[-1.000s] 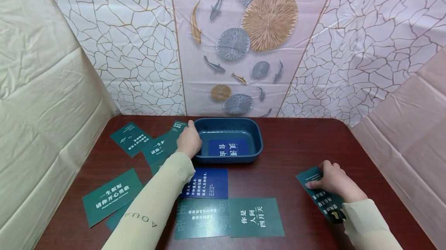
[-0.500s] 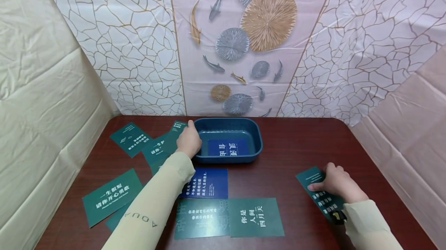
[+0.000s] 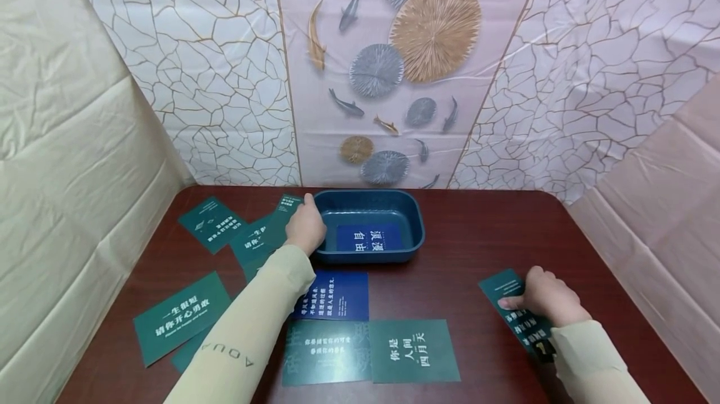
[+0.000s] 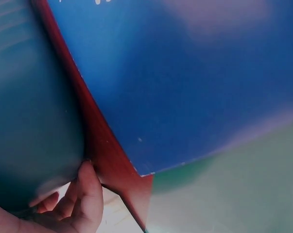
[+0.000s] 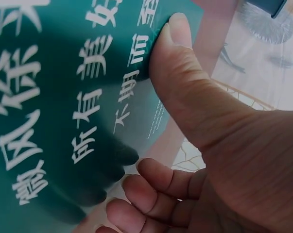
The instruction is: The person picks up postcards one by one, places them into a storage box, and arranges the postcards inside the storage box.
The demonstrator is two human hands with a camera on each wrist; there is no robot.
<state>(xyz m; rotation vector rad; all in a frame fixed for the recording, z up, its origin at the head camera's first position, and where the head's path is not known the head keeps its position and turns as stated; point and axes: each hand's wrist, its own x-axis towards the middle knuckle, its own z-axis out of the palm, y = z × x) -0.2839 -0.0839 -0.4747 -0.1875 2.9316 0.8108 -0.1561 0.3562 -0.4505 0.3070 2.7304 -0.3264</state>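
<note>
My left hand point(image 3: 305, 227) grips the left end of a dark blue tray point(image 3: 413, 219); the left wrist view shows curled fingers point(image 4: 90, 194) at its wall. A blue card point(image 3: 349, 238) with white characters lies inside the tray. At the right, my right hand point(image 3: 551, 294) is over a green card point(image 3: 506, 288) lying on the table. In the right wrist view the thumb lies over the printed side of that card, while the loosely bent fingertips point(image 5: 139, 191) sit along its edge. Whether they touch it is hard to tell.
Several green cards, such as one at left point(image 3: 180, 316), lie spread across the dark red table point(image 3: 461, 235), some overlapping. A blue card point(image 3: 340, 296) and two green ones, including the front card point(image 3: 413, 351), lie before the tray. Patterned cloth point(image 3: 382, 110) hangs behind.
My right hand has shifted slightly to the right over the green card, which stays in place. The left hand and the tray show no visible movement.
</note>
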